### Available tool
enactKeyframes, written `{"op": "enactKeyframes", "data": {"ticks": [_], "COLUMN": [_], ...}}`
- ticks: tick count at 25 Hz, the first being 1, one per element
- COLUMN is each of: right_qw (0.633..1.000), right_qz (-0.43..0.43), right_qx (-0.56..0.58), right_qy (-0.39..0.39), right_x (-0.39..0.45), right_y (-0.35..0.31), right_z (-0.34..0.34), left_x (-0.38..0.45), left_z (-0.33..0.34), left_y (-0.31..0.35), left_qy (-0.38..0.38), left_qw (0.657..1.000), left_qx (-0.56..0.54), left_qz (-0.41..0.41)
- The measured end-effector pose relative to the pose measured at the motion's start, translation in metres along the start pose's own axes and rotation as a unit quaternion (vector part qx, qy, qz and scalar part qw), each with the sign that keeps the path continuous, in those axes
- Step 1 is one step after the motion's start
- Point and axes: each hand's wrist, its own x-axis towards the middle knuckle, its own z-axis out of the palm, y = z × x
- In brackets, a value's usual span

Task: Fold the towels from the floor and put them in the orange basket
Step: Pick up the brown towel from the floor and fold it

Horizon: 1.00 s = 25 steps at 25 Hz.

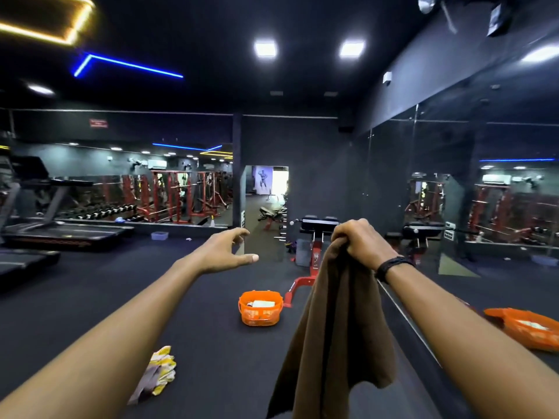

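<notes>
My right hand is raised at arm's length and grips the top edge of a brown towel, which hangs down in long folds. My left hand is stretched forward beside it, fingers spread and thumb out, holding nothing and a gap away from the towel. The orange basket stands on the dark floor below and between my hands, with something white inside. A crumpled yellow and white towel lies on the floor at the lower left.
A mirror wall runs along the right and reflects the orange basket. A red and black weight bench stands behind the basket. Treadmills line the left side. Dark open floor spreads around the basket.
</notes>
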Motion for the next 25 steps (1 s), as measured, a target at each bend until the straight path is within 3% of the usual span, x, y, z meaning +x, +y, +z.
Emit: {"op": "enactKeyframes", "data": {"ticks": [7,11,16,25], "right_qw": [0.998,0.998,0.993,0.978], "right_qz": [-0.034,-0.054,-0.055,-0.137], "right_qx": [0.042,0.002,-0.038,-0.080], "right_qy": [0.022,0.028,0.097,0.135], "right_x": [0.108,0.189,0.270,0.392], "right_y": [0.042,0.066,0.096,0.159], "right_z": [0.100,0.140,0.189,0.306], "left_x": [0.121,0.215,0.325,0.484], "left_z": [0.018,0.016,0.017,0.074], "left_y": [-0.077,-0.120,-0.166,-0.234], "left_qy": [0.000,-0.002,-0.011,-0.050], "left_qw": [1.000,1.000,0.999,0.998], "left_qx": [0.005,-0.007,-0.022,-0.020], "left_qz": [0.001,0.019,0.023,0.034]}}
